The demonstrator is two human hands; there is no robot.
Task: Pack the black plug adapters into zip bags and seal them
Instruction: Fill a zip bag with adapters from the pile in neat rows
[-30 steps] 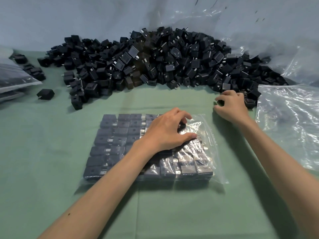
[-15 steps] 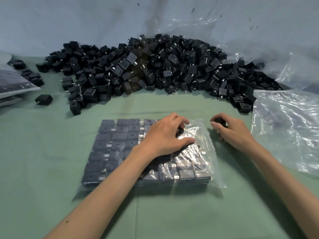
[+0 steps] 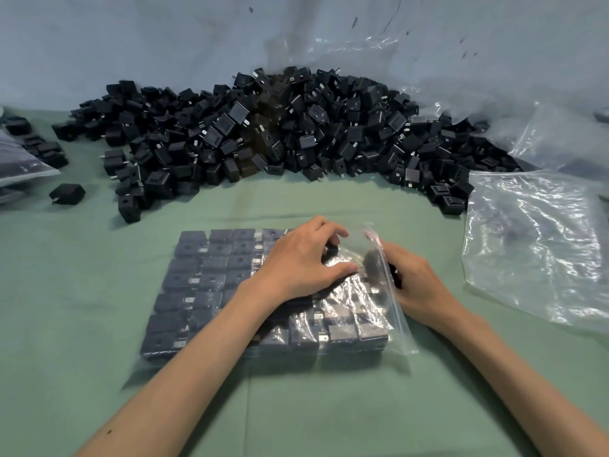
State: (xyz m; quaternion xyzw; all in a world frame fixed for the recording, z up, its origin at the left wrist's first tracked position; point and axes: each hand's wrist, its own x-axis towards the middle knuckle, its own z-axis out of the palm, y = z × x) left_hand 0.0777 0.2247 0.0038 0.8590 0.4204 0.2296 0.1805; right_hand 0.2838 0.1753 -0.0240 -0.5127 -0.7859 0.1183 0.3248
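**Work surface and items resting on it**

We see a table (image 3: 82, 324) covered in green cloth. A large heap of loose black plug adapters (image 3: 263, 140) lies along its far edge. One single adapter (image 3: 67, 193) lies apart at the left. A filled zip bag (image 3: 230, 291) lies flat at the centre, with adapters in rows inside. A stack of empty clear bags (image 3: 534, 245) lies at the right. Packed bags (image 3: 19, 166) lie at the far left.

Packing workbench: adapter heap (image 3: 280, 133), zip bags (image 3: 534, 245).
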